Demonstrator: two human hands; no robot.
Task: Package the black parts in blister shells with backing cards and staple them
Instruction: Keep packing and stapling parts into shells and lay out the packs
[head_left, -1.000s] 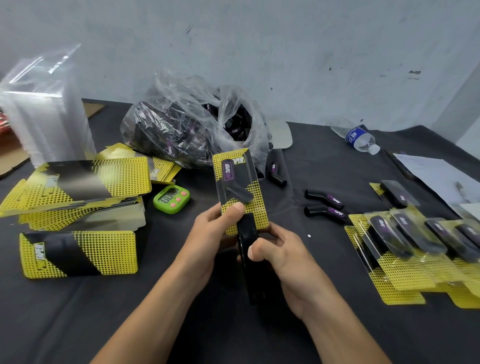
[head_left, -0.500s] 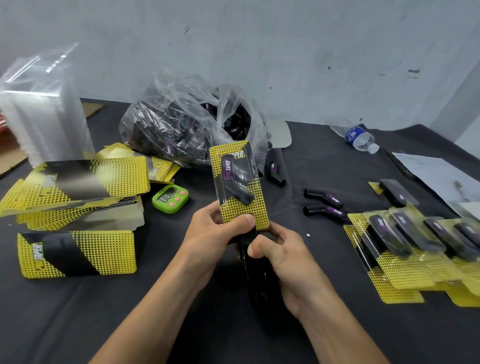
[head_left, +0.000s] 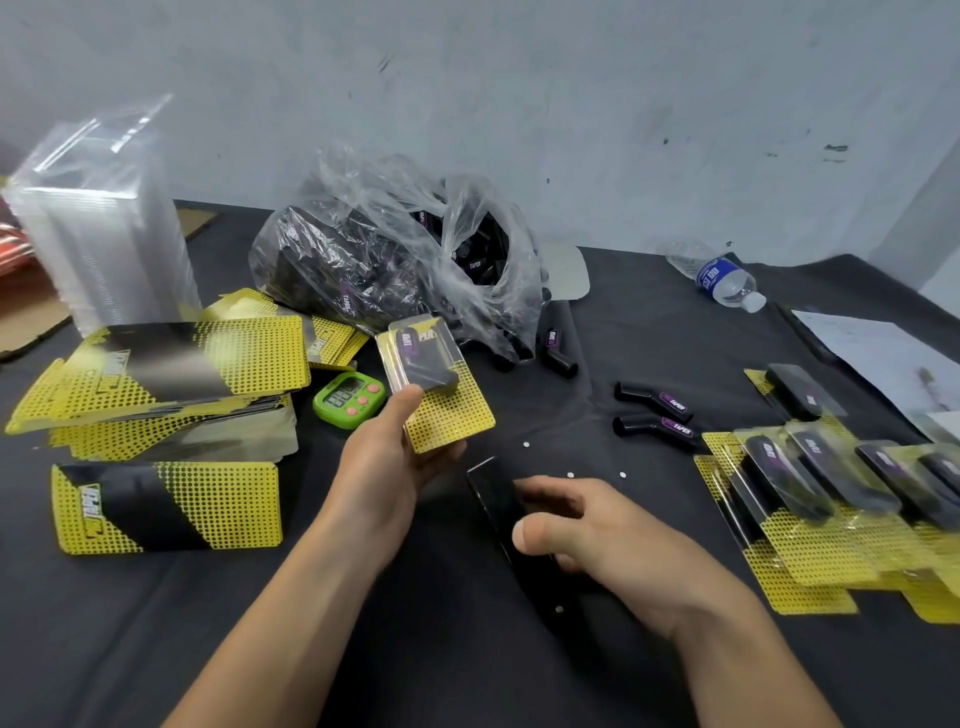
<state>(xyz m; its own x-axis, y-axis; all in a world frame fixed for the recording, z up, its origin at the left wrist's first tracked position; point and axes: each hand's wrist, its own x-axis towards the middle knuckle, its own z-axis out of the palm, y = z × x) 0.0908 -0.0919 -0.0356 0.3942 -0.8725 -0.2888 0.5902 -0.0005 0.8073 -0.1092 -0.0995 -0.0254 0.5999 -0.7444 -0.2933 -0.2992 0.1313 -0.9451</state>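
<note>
Left hand (head_left: 387, 467) gripping blister pack (head_left: 451, 415), black tablecloth (head_left: 649, 338), scuffed grey wall (head_left: 571, 104)

stapler (head_left: 493, 496): rear under right hand (head_left: 597, 540) | finished packs (head_left: 810, 551): cut by right edge

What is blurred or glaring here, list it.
Head view: motion blur smears the right hand and the blister pack; same view, glare whitens the plastic bag, the clear shell stack and the top backing card.

Glossy black stapler (head_left: 501, 506); clear crinkled plastic bag (head_left: 415, 249); matt dark cloth table (head_left: 649, 332).
</note>
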